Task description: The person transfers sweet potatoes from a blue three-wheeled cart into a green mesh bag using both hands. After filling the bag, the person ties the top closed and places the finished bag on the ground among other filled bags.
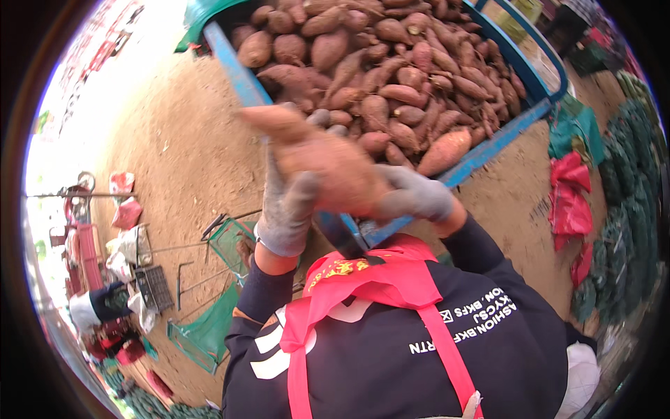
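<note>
Both gloved hands hold one large, blurred sweet potato over the near corner of a blue metal cart. My left hand, in a grey work glove, supports it from the left, thumb across its near side. At its right end, my right hand grips it in a matching glove. Beyond my hands, the cart is heaped with many smaller sweet potatoes. A larger orange-red sweet potato lies near the cart's near right edge.
Green mesh bags on frames stand on the dirt floor at the left, near a black crate. Filled dark green sacks line the right side, beside red bags. A person is at the far left.
</note>
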`<state>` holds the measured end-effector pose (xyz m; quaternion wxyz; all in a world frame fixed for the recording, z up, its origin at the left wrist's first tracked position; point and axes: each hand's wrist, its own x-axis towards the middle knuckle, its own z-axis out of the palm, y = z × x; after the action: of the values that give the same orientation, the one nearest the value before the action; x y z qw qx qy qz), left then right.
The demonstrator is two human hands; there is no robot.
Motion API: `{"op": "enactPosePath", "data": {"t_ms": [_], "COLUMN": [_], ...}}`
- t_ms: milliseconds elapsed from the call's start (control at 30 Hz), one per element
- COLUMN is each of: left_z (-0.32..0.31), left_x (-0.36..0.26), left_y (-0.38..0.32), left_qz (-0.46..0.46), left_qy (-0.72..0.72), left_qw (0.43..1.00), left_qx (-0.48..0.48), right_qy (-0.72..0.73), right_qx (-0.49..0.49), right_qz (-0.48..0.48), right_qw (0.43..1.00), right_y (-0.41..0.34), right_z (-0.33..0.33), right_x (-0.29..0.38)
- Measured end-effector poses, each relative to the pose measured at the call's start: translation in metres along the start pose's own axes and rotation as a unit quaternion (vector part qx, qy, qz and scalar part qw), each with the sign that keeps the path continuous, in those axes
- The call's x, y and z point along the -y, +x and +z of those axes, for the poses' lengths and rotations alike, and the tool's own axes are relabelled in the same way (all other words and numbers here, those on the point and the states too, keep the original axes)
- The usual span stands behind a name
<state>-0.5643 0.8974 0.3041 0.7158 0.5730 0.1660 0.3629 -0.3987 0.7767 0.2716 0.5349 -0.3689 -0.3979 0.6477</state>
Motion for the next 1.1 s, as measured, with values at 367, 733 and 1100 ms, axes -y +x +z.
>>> {"op": "enactPosePath", "data": {"t_ms": [367,733,1100], "left_z": [-0.207,-0.432,-0.371], "left_x": [-0.065,0.262,0.184], "left_y": [-0.087,-0.336,-0.274], "left_qz": [0.138,-0.232,-0.301], "left_qy": [0.027,0.639,0.327], "left_qw": [0.889,0.718,0.829], "left_qx": [-0.436,0.15,-0.339], "right_qy": [-0.619,-0.727,-0.771], "right_qx": [-0.328,-0.332,-0.256], "right_qz": [0.009,-0.002,0.128], "right_qw": [0.714,0.601,0.569], "right_y": [-0.057,-0.059,-0.058], "right_z": [-0.083,-0.09,-0.086], "right_x": [-0.122,-0.195,-0.148]}}
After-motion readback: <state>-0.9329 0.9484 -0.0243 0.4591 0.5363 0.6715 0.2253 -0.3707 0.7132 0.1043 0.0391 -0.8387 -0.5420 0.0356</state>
